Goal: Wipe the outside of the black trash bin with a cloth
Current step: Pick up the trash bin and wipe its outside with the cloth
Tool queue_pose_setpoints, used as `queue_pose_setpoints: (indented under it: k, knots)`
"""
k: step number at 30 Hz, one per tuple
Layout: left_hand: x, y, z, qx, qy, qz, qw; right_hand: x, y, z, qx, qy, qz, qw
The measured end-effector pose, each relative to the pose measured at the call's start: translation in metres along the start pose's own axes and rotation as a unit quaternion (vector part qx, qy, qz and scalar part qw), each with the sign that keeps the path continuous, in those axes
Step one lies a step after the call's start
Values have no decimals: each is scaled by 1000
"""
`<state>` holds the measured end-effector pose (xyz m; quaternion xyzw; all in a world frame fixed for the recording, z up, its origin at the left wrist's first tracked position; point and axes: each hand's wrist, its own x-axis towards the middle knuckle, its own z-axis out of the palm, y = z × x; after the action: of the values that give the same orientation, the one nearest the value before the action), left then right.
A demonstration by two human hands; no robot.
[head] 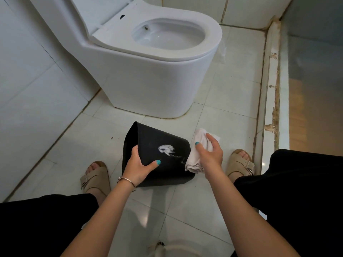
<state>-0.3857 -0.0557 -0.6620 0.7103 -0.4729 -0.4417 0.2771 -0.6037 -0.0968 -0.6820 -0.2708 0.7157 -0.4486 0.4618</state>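
While left hand [138, 164] grips bin [159, 156] | toilet [148, 75] behind | foam smear [166, 149], perhaps

1. The inside of the black trash bin [163, 143] is hidden, its mouth being turned away to the left.
2. The fingers of the left hand [138, 166] are tucked behind the bin's edge; only the thumb is seen.
3. Part of the white cloth [199, 145] is covered by the right hand [209, 153].
4. The toilet [148, 58] is cut off at the upper edge.
5. A white rounded object [178, 250] is cropped by the bottom edge and cannot be identified.
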Motion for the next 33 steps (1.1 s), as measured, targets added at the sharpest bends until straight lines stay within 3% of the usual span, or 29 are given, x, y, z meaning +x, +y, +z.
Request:
queue_pose_setpoints:
  k: [7,22,33]
  knots:
    - [-4,-11,-1,22,-62,-21,998,6,1,-2,21,27,24,999]
    - [-14,-5,7,47,-39,32,998,12,10,-12,-2,40,31,999]
    - [-12,-11,4,41,-48,0,998,7,69,-3,-270,-69,-28,960]
